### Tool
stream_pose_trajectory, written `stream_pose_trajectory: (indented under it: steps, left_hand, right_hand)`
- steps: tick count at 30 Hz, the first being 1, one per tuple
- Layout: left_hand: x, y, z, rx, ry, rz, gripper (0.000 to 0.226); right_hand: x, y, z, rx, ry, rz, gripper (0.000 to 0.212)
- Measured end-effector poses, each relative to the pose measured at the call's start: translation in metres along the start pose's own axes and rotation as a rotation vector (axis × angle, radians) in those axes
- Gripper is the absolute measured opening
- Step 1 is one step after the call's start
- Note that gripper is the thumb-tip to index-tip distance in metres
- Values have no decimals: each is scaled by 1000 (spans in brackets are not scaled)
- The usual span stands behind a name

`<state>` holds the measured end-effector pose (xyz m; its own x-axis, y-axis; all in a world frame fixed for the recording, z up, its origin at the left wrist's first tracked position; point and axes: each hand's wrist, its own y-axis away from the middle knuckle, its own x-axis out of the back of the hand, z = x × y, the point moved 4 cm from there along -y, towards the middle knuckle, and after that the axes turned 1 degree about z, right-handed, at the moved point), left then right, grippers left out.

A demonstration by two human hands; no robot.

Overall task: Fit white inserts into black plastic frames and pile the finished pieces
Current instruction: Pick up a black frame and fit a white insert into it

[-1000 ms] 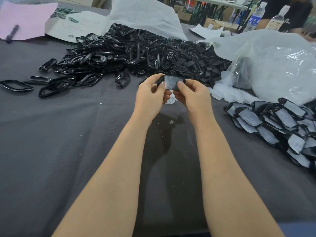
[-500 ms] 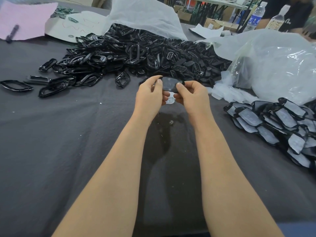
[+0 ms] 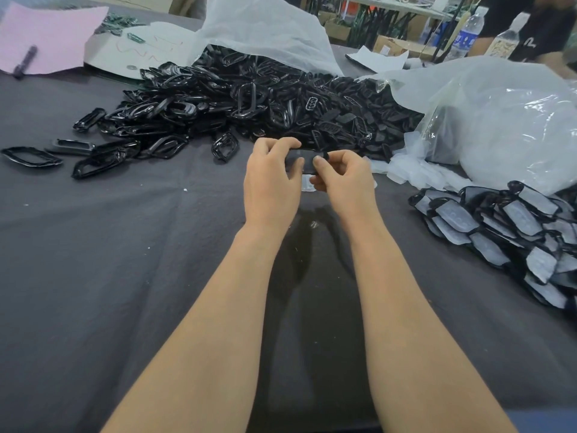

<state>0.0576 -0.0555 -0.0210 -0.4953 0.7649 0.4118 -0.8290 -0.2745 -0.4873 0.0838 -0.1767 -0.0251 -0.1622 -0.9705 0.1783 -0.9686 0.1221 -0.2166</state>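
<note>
At centre, left hand (image 3: 271, 184) and right hand (image 3: 345, 179) pinch a black frame (image 3: 307, 160); its pale insert, visible a second ago, now faces away, probably seated. Finished pile (image 3: 499, 221): three o'clock.

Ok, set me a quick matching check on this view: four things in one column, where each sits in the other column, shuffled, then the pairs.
Things
1. loose black frames
2. finished pieces
3. pink sheet
4. held frame

Places
A. far left corner of the table
B. pinched between left hand and right hand, centre
C. piled at the right edge
D. heaped at the far side, beside the plastic bags

Pairs: 1-D, 2-C, 3-A, 4-B
</note>
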Motion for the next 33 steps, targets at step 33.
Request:
stream_pose_trajectory:
  steps: [33]
  left_hand:
    - [-6,-6,-22,436,532,-133,14]
  right_hand:
    - [-2,2,-3,24,49,-25,21]
